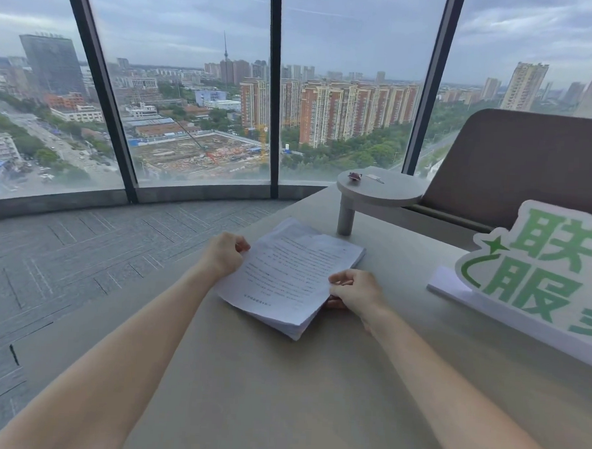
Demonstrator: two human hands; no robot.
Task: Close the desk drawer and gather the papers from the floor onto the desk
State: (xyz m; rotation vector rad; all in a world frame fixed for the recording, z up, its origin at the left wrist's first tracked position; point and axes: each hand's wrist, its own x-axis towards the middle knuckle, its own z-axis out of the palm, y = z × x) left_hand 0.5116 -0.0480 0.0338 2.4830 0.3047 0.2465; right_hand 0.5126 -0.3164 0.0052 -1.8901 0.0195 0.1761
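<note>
Papers [290, 273] lie in a stack on the beige desk [278, 395], and we grip them from both sides: our left hand [222, 253] pinches the stack's left edge, our right hand [354, 291] clamps its right edge. Right of the papers leans a green-lettered sign [542, 271]; beyond them stands a small round shelf [380, 191].

two bare forearms, no sleeves, left hand [222, 254], right hand [356, 291]
</note>
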